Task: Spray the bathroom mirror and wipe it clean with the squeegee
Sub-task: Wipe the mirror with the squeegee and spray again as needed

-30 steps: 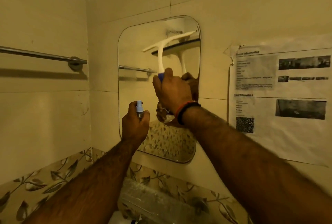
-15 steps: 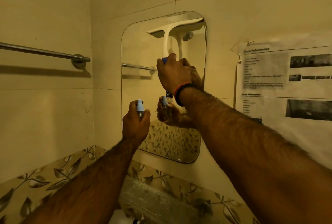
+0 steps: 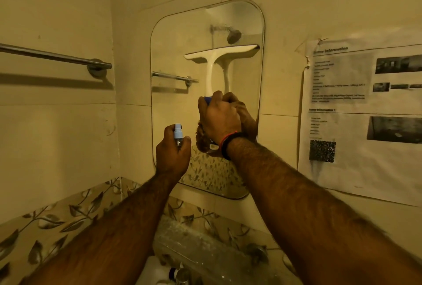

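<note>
Squeegee (image 3: 219,56) has dropped from the mirror (image 3: 180,113) top to approx mid-glass, so a downstroke's underway imo. Right hand (image 3: 219,120) wrapped tight on its handle; left hand (image 3: 172,152) fisted round the spray bottle (image 3: 178,135), idle.

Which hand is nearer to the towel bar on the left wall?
Left. The left hand, holding the spray bottle, is below and right of the towel bar. The right hand, gripping the squeegee, is farther right, against the mirror.
</note>
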